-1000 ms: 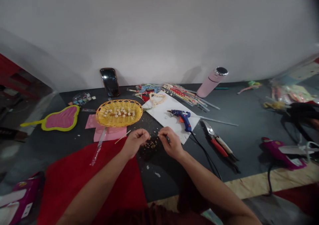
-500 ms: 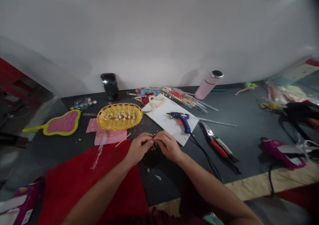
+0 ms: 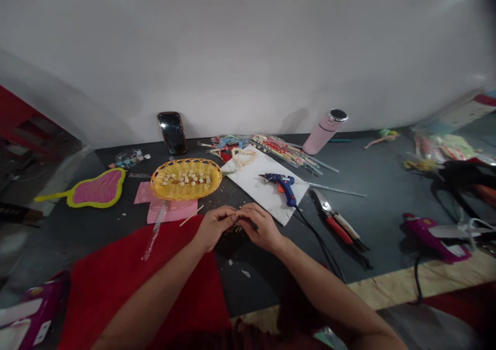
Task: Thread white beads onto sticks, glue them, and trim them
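My left hand (image 3: 215, 227) and my right hand (image 3: 260, 226) meet fingertip to fingertip over the dark table, both pinched closed. Whatever they hold between the fingers is too small to make out. Small pale bits (image 3: 234, 229) lie on the table just beneath them. A yellow wicker basket (image 3: 186, 193) with several small whitish pieces stands up and left of my left hand, partly over pink paper (image 3: 174, 213). Beyond my right hand, a blue glue gun (image 3: 285, 185) rests on a white sheet (image 3: 253, 187), where a pale beaded loop (image 3: 244, 158) also lies.
Red-handled pliers (image 3: 339, 226) lie right of the glue gun's cord. Behind are wrapped sticks (image 3: 287, 152), a pink bottle (image 3: 323, 133) and a leaning phone (image 3: 172, 133). Red cloth (image 3: 155, 283) and a yellow-rimmed pink fan (image 3: 98, 188) are at left. A purple tool (image 3: 437, 239) sits at right.
My hands have shifted very slightly to the left, their fingertips still together. The things on the table are where they were.
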Demonstrator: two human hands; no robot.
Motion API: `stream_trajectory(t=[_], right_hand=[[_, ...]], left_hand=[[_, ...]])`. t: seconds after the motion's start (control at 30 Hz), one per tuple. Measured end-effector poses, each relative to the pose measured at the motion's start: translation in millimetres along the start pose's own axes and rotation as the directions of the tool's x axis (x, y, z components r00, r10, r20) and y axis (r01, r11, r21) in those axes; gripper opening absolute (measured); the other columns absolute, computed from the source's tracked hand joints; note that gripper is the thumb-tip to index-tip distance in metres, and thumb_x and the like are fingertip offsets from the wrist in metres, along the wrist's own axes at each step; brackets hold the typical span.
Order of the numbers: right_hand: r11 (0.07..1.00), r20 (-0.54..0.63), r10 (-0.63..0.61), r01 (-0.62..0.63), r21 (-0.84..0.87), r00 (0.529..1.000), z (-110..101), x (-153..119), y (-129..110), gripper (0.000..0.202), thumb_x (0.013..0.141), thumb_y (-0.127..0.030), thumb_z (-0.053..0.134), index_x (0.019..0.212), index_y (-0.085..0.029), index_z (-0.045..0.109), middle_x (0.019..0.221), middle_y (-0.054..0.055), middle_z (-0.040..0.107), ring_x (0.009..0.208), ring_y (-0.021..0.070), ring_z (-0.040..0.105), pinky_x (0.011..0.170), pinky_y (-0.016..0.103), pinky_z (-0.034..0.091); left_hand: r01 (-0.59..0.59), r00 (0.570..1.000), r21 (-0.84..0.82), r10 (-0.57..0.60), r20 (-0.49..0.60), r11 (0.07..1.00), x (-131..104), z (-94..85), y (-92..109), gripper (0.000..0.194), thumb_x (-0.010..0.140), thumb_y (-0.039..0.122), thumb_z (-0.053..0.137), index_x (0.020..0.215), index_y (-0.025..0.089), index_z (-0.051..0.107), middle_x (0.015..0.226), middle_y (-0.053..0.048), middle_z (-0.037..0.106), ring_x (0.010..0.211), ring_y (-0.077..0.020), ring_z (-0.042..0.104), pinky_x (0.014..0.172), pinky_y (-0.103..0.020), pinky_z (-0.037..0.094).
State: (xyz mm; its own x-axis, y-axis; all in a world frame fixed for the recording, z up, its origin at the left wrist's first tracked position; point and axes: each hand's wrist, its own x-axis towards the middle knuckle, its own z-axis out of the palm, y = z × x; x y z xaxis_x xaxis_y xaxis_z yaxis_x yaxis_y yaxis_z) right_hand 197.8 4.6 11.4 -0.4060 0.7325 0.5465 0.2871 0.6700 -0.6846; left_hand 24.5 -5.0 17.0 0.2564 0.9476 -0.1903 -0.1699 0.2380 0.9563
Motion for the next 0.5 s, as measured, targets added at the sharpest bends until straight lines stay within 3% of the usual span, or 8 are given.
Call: stream_trajectory(t=[0.2, 0.37, 0.5], right_hand=[[0.998, -0.004, 0.055, -0.055, 0.005, 0.998, -0.7, -1.6, 3.0, 0.016, 0.086, -0.018, 0.054, 0.099, -0.022, 0.063, 0.094, 0.007, 0.061, 0.089, 0.0169, 0.059, 0.080, 0.033, 0.052], [0.997, -0.095, 0.083, -0.082, 0.012, 0.992, -3.3, -2.6, 4.1, 0.012, 0.086, -0.016, 0.055, 0.095, -0.020, 0.062, 0.090, 0.007, 0.061, 0.088, 0.0172, 0.059, 0.076, 0.033, 0.051], [0.995, -0.159, 0.090, -0.094, -0.016, 0.983, -5.8, -0.2, 2.6, 0.012, 0.086, -0.015, 0.054, 0.094, -0.021, 0.061, 0.089, 0.007, 0.060, 0.086, 0.0173, 0.058, 0.074, 0.032, 0.052]], left_hand=[[0.048, 0.999, -0.060, -0.046, 0.025, 0.997, -0.1, -0.1, -2.2, 0.022, 0.071, 0.032, 0.070, 0.085, 0.016, 0.074, 0.088, -0.006, 0.063, 0.063, -0.0094, 0.048, 0.055, -0.022, 0.035], [0.161, 0.987, -0.197, -0.159, 0.030, 0.967, -0.4, 0.4, 3.2, 0.023, 0.067, 0.032, 0.073, 0.082, 0.014, 0.073, 0.071, -0.004, 0.062, 0.058, -0.0087, 0.048, 0.052, -0.021, 0.035], [0.191, 0.981, -0.255, -0.189, 0.034, 0.948, -0.3, -1.3, 5.8, 0.025, 0.065, 0.031, 0.075, 0.081, 0.012, 0.072, 0.074, -0.005, 0.063, 0.056, -0.0073, 0.048, 0.053, -0.021, 0.036]])
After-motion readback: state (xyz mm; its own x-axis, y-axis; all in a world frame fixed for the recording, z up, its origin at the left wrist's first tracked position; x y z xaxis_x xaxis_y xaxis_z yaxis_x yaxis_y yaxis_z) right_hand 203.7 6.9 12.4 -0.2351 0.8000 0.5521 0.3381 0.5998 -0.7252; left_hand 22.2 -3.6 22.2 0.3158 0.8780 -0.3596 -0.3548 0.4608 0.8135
